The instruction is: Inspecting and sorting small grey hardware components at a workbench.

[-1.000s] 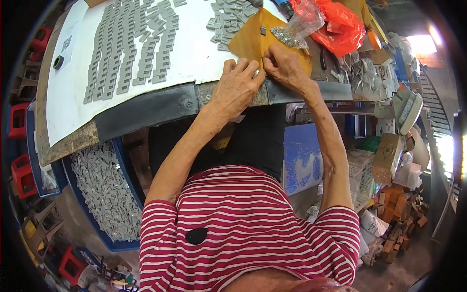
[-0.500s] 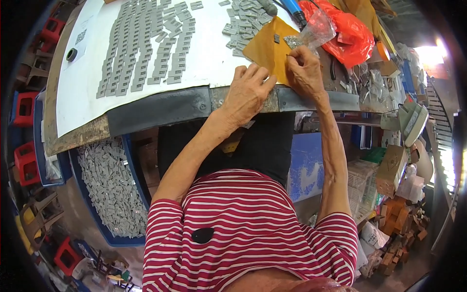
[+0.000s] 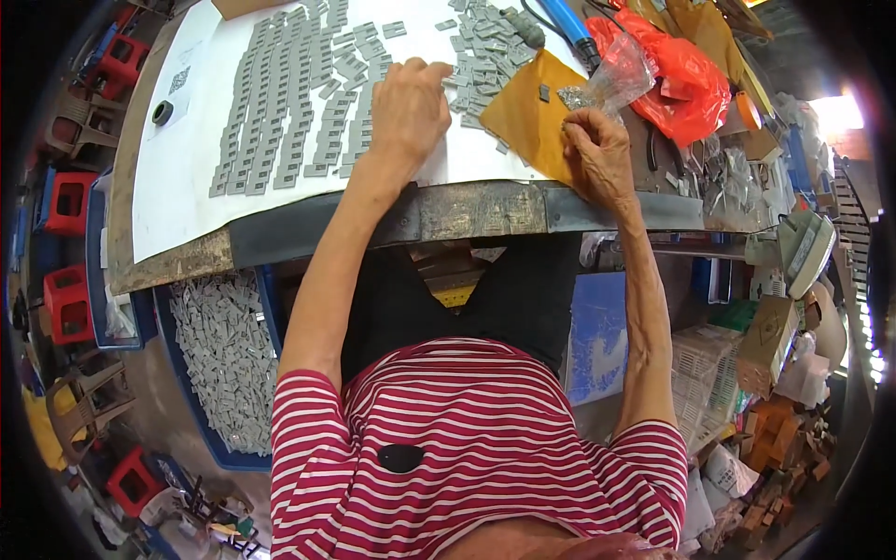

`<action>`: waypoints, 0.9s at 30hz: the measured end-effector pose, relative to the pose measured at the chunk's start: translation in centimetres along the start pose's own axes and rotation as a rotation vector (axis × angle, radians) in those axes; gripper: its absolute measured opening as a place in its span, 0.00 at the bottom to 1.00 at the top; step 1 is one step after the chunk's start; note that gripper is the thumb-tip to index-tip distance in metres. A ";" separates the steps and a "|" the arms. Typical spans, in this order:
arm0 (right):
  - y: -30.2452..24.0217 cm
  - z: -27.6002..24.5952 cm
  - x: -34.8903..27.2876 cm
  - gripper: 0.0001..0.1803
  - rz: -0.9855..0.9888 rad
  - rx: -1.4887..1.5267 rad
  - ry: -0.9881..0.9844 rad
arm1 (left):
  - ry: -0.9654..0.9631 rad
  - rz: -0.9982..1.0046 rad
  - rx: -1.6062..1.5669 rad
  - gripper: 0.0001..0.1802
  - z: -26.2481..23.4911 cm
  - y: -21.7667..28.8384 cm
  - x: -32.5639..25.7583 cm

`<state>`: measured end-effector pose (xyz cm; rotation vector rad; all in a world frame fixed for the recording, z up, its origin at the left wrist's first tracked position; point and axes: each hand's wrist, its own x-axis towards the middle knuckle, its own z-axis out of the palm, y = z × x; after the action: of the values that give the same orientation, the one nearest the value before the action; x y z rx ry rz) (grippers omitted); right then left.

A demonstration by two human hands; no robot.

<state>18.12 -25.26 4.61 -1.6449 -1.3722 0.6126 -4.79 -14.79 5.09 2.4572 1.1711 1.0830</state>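
My left hand (image 3: 409, 110) is over the white sheet (image 3: 467, 161), at the right side of the rows of small grey flat pieces (image 3: 266, 103). Its fingers bend downward and the fingertips are hidden, so what they hold, if anything, does not show. Over the mustard-brown sheet (image 3: 532, 117), my right hand (image 3: 602, 157) is closed in a pinch. Whatever lies between its fingertips is too small to make out. One small dark grey piece (image 3: 544, 92) rests on the brown sheet. Loose grey pieces (image 3: 481, 61) form a heap just beyond it.
Clear plastic (image 3: 623, 79) and a red plastic bag (image 3: 686, 89) lie at the right, near a blue-handled tool (image 3: 569, 23). A black ring (image 3: 162, 113) stands on the left. Below the table's dark edge strip (image 3: 317, 229), a blue bin (image 3: 224, 448) holds many grey pieces.
My left hand has moved left and farther over the table, away from the brown sheet toward the grey rows. My right hand stays pinched by the brown sheet. The whole view has shifted slightly.
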 end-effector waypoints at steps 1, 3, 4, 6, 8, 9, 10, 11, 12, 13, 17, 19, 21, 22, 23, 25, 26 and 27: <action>-0.1 0.0 -0.1 0.05 0.017 -0.004 -0.016 | -0.020 -0.005 -0.017 0.13 0.5 -0.3 0.7; 0.0 0.1 0.0 0.06 0.019 -0.006 -0.011 | -0.076 -0.023 -0.018 0.14 1.5 -0.8 1.6; 0.1 0.2 -0.1 0.06 0.023 -0.010 -0.005 | -0.072 0.020 -0.008 0.14 2.0 -1.0 1.8; -0.1 0.0 -0.1 0.06 0.038 -0.021 0.001 | -0.076 0.066 -0.005 0.15 3.0 -1.6 2.2; -0.6 -0.1 -0.2 0.06 0.062 -0.032 0.004 | -0.144 0.087 0.048 0.16 3.4 -1.8 2.2; -1.0 -0.1 -0.1 0.06 0.078 -0.004 -0.012 | -0.135 0.090 0.023 0.17 3.5 -2.0 2.0; -1.1 -0.2 -0.1 0.06 0.093 0.022 -0.025 | -0.136 0.103 0.029 0.17 3.5 -2.1 2.0; -0.5 -0.3 0.1 0.07 0.132 0.081 -0.034 | -0.135 0.117 0.034 0.17 3.5 -2.2 2.0; -0.4 -0.4 0.0 0.07 0.141 0.072 -0.027 | -0.124 0.112 0.023 0.16 3.5 -2.3 1.9; -0.2 -0.3 0.2 0.07 0.172 0.181 -0.053 | -0.136 0.103 0.031 0.16 3.2 -2.2 2.0; 0.0 -0.5 0.0 0.08 0.212 0.316 -0.103 | -0.133 0.116 0.065 0.15 3.5 -2.2 1.9; 0.0 -0.4 -0.1 0.08 0.217 0.293 -0.104 | -0.126 0.121 0.076 0.14 3.5 -2.2 1.8; 0.1 -0.3 0.0 0.08 0.198 0.289 -0.106 | -0.109 0.158 0.121 0.13 3.5 -2.3 1.8; 0.2 -0.2 0.0 0.08 0.205 0.292 -0.100 | -0.098 0.172 0.135 0.12 3.5 -2.3 1.9; 0.2 -0.2 0.0 0.08 0.210 0.293 -0.106 | -0.102 0.166 0.136 0.12 3.4 -2.4 1.9; 0.3 -0.3 0.0 0.08 0.140 0.234 -0.114 | -0.088 0.223 0.106 0.12 2.9 -2.1 2.0; 0.5 -0.3 0.1 0.08 0.137 0.206 -0.110 | -0.092 0.259 0.209 0.12 2.5 -1.8 2.1; 0.6 -0.2 0.1 0.08 0.142 0.206 -0.113 | -0.096 0.255 0.208 0.12 2.1 -1.3 2.1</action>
<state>18.65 -25.28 4.21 -1.5683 -1.2332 0.9118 -3.18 -12.10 4.10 2.8476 1.0081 0.9315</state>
